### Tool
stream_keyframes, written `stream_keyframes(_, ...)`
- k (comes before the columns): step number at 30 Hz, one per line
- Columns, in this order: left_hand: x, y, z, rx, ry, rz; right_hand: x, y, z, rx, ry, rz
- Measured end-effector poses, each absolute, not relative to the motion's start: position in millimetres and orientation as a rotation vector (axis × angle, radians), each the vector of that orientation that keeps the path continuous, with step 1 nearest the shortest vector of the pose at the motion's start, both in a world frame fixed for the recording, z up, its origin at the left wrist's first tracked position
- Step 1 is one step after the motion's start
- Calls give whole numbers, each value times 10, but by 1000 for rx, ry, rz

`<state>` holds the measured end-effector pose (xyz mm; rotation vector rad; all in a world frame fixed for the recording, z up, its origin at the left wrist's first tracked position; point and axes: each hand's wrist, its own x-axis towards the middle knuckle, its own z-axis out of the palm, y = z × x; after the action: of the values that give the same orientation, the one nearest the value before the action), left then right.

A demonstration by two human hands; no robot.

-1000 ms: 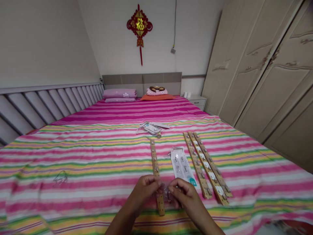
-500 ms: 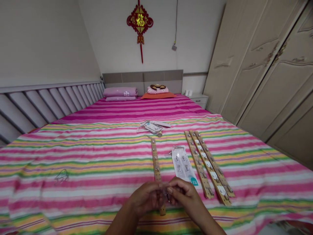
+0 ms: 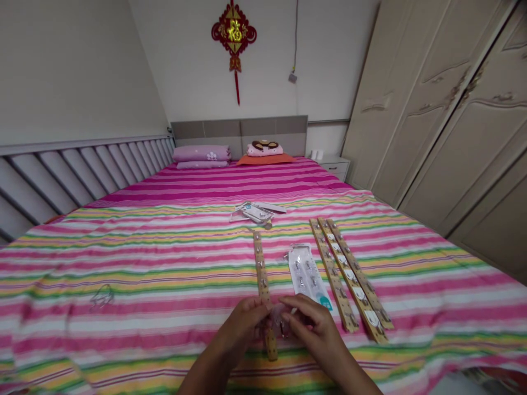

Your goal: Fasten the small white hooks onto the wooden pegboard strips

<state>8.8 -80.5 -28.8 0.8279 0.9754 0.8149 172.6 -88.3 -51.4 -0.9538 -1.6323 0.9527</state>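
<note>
The bed (image 3: pixel 123 274) is wide and mostly bare, its striped cover running left towards a slatted rail (image 3: pixel 61 175) and right towards the wardrobe (image 3: pixel 444 120), with a narrow gap of floor along that side. The near edge sits just under the person's forearms. Open cover stretches far to the left of the hands; to the right the room is tighter, taken up by three wooden strips (image 3: pixel 349 274) lying side by side at a slant.

Both forearms come up from the bottom edge and meet in the middle. The left hand (image 3: pixel 242 329) and right hand (image 3: pixel 315 329) are brought close together, fingers curled inward, pinching a small clear packet (image 3: pixel 281 321) between them; something small and dark shows inside it, too small to make out. The packet is held just above the near end of a single strip (image 3: pixel 262 280), which lies straight away from the person. Just right of that strip, near the right hand's knuckles, lies a clear plastic bag (image 3: pixel 307 274) with small metal pieces in it. Further up the bed, well apart, sits a loose pile of wrappers (image 3: pixel 257 212). Pillows (image 3: pixel 201 156) lie at the headboard.
</note>
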Motion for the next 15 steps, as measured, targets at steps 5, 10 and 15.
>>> stream_keyframes(5,97,-836,-259,854,987,748,1780,-873,-495,-854,-1771,807)
stream_keyframes(10,99,-846,-269,833,980,733,1838,-883,-406,-805,-1873,870)
stream_keyframes(15,127,-869,-284,818,958,772,1839,-897,-365,-793,-1864,865)
